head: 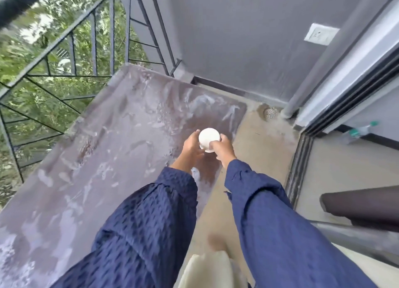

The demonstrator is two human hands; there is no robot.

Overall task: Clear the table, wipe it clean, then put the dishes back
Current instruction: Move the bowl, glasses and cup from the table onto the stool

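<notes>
Setting down the white bowl [209, 137] near the desk's [108, 136] far right corner.
My left hand [191, 146] and right hand [223, 149] clasp the bowl from either side, fingers [213, 145] curled on its wall. Best, I judge, to lower it level, well inside the desk's edge, and release both hands together.

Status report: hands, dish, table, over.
Gripping white cup: left hand, right hand. Cup over table, near its right edge. Tabletop covered in whitish smears.
</notes>
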